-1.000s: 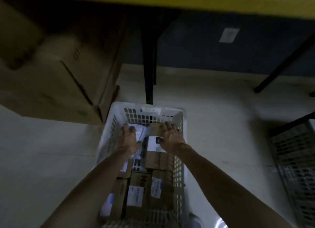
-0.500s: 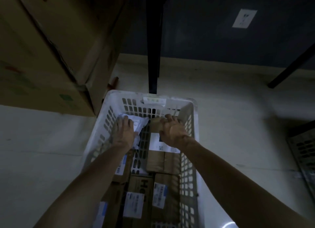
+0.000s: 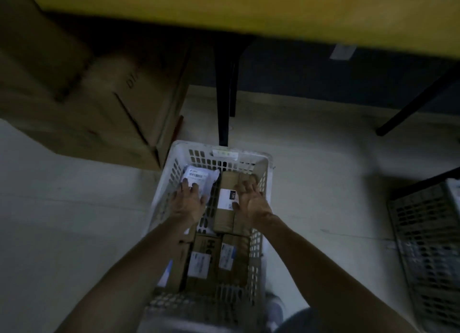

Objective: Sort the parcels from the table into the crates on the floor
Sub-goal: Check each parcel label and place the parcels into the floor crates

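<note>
Parcel-sorting storeroom: labelled parcels (image 3: 225, 253) in crate (image 3: 263, 163), stacked cartons (image 3: 99, 103).

The white crate (image 3: 174, 158) is open from above, but brown boxes (image 3: 231, 255) fill most of it. At twelve o'clock a table leg (image 3: 224, 103) stands close; at ten o'clock big cartons (image 3: 99, 103) block.

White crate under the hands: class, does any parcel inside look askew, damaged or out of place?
Nothing stands out. In the white crate the cardboard boxes lie flat in rows. The left hand rests on a white mailer bag, the right hand on a brown box. Dim light hides fine damage.
</note>
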